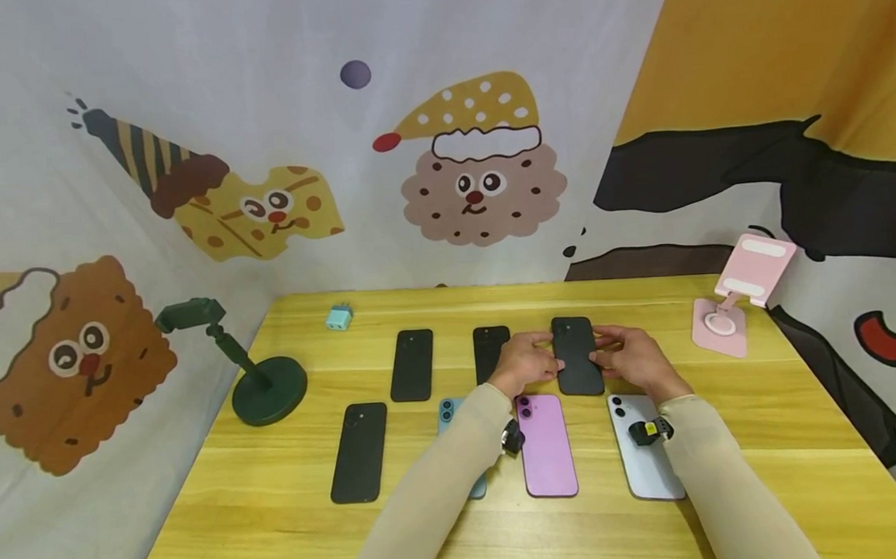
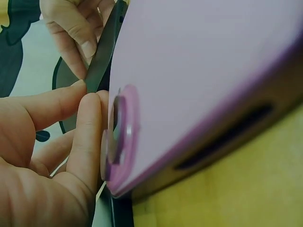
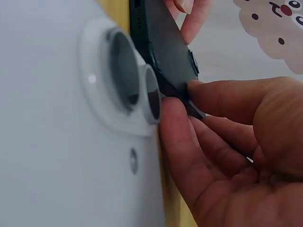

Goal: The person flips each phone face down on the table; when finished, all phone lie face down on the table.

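A black phone [image 1: 577,357] lies back-side up between both hands in the head view, in the far row on the wooden table. My left hand [image 1: 528,361] pinches its left edge. At the opposite edge, my right hand [image 1: 635,361] grips it between thumb and fingers. The right wrist view shows the right thumb [image 3: 222,97] on the phone's back, close to a corner. In the left wrist view the dark phone [image 2: 105,56] appears tilted, with both hands on it. Another black phone [image 1: 488,349] is partly covered by the left hand.
Nearer stand a pink phone [image 1: 549,450], a white phone [image 1: 639,463] under the right wrist, and a blue phone [image 1: 477,488] half hidden by the left sleeve. Two black phones [image 1: 412,364] lie left. A green stand [image 1: 268,391], a pink stand [image 1: 720,326] and a charger plug [image 1: 339,318] flank them.
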The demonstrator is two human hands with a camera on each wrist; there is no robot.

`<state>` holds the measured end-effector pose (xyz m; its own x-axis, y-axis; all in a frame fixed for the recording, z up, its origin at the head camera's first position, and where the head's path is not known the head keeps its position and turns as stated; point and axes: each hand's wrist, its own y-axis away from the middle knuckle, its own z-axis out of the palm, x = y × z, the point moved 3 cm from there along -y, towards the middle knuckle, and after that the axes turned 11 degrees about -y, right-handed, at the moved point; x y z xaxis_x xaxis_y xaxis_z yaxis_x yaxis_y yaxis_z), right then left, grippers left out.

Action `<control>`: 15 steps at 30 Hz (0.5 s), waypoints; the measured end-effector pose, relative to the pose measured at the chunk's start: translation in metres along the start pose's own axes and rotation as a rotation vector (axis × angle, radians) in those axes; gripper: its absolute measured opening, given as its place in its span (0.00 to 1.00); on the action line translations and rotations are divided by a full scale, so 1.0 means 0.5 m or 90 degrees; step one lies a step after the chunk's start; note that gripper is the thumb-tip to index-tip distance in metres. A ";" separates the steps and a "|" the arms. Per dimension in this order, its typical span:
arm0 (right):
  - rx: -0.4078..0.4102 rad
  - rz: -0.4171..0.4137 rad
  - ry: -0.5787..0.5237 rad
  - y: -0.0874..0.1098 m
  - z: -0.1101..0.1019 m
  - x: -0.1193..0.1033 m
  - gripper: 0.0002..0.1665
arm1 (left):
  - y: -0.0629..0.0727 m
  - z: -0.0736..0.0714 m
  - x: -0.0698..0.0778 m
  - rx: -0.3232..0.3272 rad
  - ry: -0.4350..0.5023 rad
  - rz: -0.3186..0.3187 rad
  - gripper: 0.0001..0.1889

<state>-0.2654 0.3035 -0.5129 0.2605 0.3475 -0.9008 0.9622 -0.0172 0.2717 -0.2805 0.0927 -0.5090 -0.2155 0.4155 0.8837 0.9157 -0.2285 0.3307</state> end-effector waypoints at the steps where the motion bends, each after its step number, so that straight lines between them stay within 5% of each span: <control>1: -0.001 0.000 0.002 0.000 0.000 -0.001 0.41 | 0.000 0.000 0.000 0.000 0.002 -0.001 0.32; 15: -0.009 0.002 0.034 0.000 0.006 -0.007 0.42 | 0.003 -0.006 0.000 -0.012 0.021 -0.002 0.26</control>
<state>-0.2662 0.2998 -0.5109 0.2586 0.3977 -0.8803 0.9601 -0.0058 0.2795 -0.2802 0.0897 -0.5075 -0.2293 0.3866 0.8933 0.9087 -0.2439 0.3388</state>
